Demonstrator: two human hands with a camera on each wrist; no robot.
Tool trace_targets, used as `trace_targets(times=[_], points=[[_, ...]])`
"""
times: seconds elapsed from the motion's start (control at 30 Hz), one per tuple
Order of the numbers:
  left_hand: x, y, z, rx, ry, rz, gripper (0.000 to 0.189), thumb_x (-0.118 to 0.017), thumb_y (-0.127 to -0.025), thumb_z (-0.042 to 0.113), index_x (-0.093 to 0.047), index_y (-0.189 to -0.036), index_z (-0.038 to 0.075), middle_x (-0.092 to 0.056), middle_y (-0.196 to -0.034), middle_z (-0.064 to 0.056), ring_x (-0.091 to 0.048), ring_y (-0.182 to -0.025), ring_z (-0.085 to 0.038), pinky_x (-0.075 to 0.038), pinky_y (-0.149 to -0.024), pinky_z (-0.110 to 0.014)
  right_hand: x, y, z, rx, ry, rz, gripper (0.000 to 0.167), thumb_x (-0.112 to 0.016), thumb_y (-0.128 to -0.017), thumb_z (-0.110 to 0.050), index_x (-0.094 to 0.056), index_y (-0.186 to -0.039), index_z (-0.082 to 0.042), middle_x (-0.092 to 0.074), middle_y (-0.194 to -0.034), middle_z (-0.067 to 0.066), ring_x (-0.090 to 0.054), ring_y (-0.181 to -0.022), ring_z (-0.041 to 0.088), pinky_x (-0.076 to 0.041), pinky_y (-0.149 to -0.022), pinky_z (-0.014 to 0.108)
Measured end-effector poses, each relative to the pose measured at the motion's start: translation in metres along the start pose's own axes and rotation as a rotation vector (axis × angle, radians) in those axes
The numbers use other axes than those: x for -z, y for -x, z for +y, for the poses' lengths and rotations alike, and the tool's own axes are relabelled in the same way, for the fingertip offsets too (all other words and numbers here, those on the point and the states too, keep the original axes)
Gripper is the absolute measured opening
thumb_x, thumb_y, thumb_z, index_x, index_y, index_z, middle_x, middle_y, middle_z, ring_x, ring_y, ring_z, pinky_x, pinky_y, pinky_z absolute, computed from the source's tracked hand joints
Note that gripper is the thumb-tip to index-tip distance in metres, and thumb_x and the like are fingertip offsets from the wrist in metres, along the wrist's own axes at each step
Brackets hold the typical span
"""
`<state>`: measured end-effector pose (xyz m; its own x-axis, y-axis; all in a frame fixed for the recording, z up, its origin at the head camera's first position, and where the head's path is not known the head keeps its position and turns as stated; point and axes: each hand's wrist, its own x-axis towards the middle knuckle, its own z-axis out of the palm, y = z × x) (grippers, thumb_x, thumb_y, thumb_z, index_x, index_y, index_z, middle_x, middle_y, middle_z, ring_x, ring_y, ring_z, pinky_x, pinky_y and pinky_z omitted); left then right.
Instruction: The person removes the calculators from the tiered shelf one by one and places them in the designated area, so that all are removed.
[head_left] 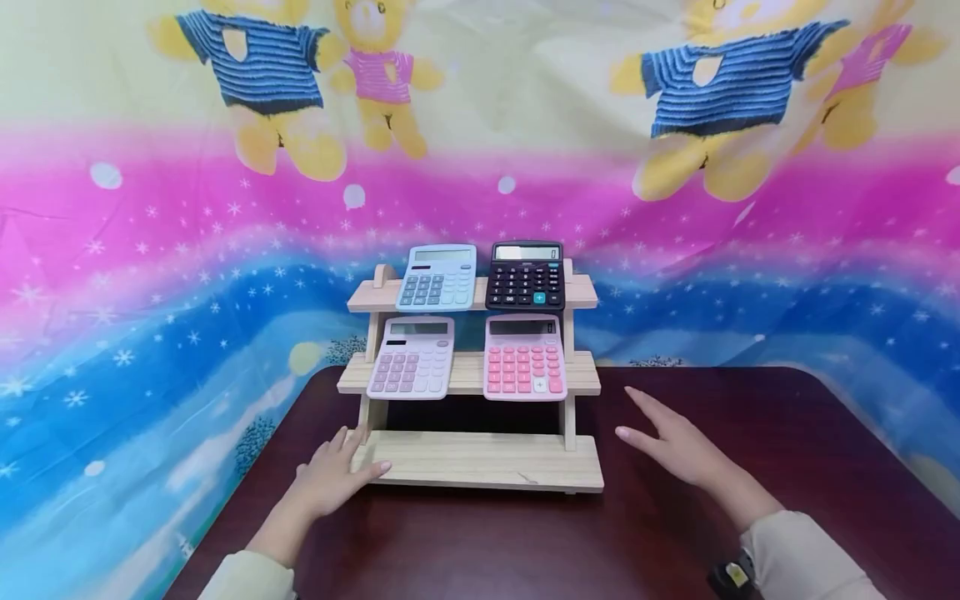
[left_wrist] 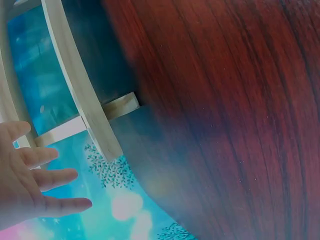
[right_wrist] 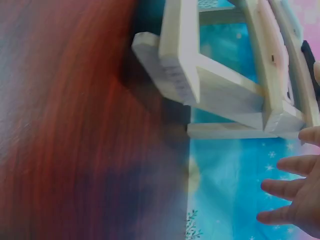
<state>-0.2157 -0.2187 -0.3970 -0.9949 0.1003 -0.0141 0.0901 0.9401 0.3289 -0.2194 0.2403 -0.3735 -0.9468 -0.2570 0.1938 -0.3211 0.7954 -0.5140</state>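
Observation:
A three-tier wooden stand (head_left: 480, 461) stands on the dark table, holding calculators on its upper two shelves. On the top shelf are a light blue calculator (head_left: 437, 277) at left and a black calculator (head_left: 525, 277) at right. Below them lean a pale lilac calculator (head_left: 411, 358) and a pink calculator (head_left: 524, 358). My left hand (head_left: 330, 477) is at the left end of the bottom shelf, fingers spread and thumb over its edge. My right hand (head_left: 678, 446) hovers to the right of the stand with straight fingers, apart from it and holding nothing.
The dark red-brown table (head_left: 480, 550) reaches forward to a cloth backdrop (head_left: 480, 192) printed with teddy bears, snowflakes and bands of pink and blue. A black band (head_left: 731, 577) is on the right wrist. The bottom shelf bears no calculator.

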Motion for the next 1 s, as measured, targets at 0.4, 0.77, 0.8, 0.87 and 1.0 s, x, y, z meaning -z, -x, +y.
trace_targets(times=[0.4, 0.77, 0.8, 0.87, 1.0], points=[[0.004, -0.006, -0.008, 0.001, 0.311, -0.040, 0.085, -0.045, -0.082, 0.053, -0.014, -0.136, -0.006, -0.021, -0.134, -0.029, -0.020, -0.121, -0.041, -0.021, -0.093, -0.056, 0.018, -0.011, -0.020, 0.005, -0.263, -0.009, 0.063, -0.043, -0.090, -0.037, -0.018, -0.138, -0.003, -0.027, -0.134, 0.025, -0.031, -0.116, 0.039, -0.029, -0.090, 0.053], [0.008, -0.008, -0.015, 0.136, 0.446, -0.110, 0.086, -0.043, -0.083, 0.053, -0.006, -0.137, -0.003, -0.013, -0.136, -0.029, -0.015, -0.121, -0.043, -0.019, -0.092, -0.057, 0.022, -0.028, -0.036, -0.076, -0.528, 0.028, 0.062, -0.038, -0.091, -0.041, -0.020, -0.137, -0.004, -0.035, -0.128, 0.025, -0.034, -0.115, 0.038, -0.021, -0.094, 0.053], [0.008, -0.008, -0.016, 0.146, 0.461, -0.114, 0.086, -0.043, -0.083, 0.053, -0.006, -0.137, -0.003, -0.012, -0.136, -0.029, -0.014, -0.121, -0.043, -0.019, -0.092, -0.057, 0.021, -0.031, -0.039, -0.072, -0.562, 0.035, 0.060, -0.038, -0.091, -0.038, -0.020, -0.137, -0.003, -0.035, -0.128, 0.026, -0.035, -0.114, 0.038, -0.021, -0.095, 0.053], [0.008, -0.009, -0.018, 0.157, 0.496, -0.118, 0.085, -0.043, -0.084, 0.051, -0.005, -0.137, -0.003, -0.010, -0.136, -0.030, -0.013, -0.121, -0.043, -0.019, -0.093, -0.057, 0.020, -0.035, -0.042, -0.059, -0.635, 0.043, 0.059, -0.038, -0.092, -0.035, -0.020, -0.136, -0.001, -0.033, -0.129, 0.027, -0.035, -0.114, 0.039, -0.020, -0.096, 0.052], [0.007, -0.009, -0.022, 0.175, 0.602, -0.129, 0.083, -0.044, -0.086, 0.045, -0.002, -0.136, -0.006, -0.007, -0.134, -0.034, -0.013, -0.120, -0.046, -0.021, -0.091, -0.058, 0.016, -0.043, -0.047, -0.032, -0.733, 0.061, 0.059, -0.040, -0.092, -0.033, -0.021, -0.135, 0.003, -0.031, -0.129, 0.028, -0.035, -0.114, 0.039, -0.022, -0.096, 0.049]])
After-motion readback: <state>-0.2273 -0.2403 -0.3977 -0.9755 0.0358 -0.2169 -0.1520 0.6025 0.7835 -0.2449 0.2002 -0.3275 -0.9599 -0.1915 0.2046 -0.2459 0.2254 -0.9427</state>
